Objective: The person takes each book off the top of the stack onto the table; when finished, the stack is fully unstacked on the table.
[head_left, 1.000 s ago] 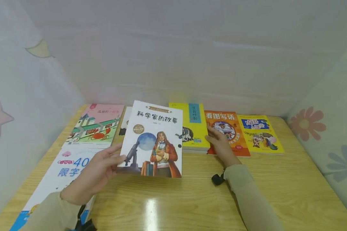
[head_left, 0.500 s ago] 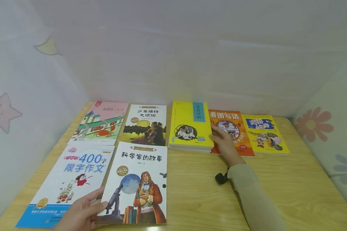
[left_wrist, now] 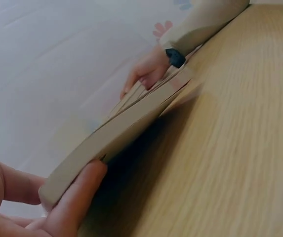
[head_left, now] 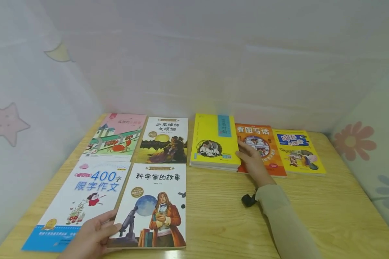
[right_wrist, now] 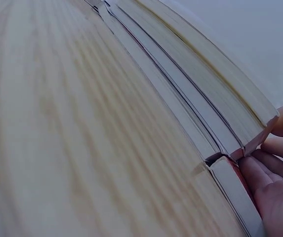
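A white book with a scientist and a telescope on its cover lies flat at the front of the wooden table. My left hand pinches its lower left corner, thumb on the cover. The left wrist view shows that book's page edge between my thumb and fingers. My right hand rests with straight fingers on the orange book, against the right edge of the yellow stack. In the right wrist view the fingertips touch the stack's corner.
A white and blue "400" book lies left of the scientist book. Behind them lie a pink and green book and a dark-cover book. A yellow book lies far right. Fabric walls enclose the table on three sides.
My left hand has brought the scientist book down and toward me, from raised over the back row to flat beside the "400" book. The dark-cover book behind is now uncovered. The right hand stays put.
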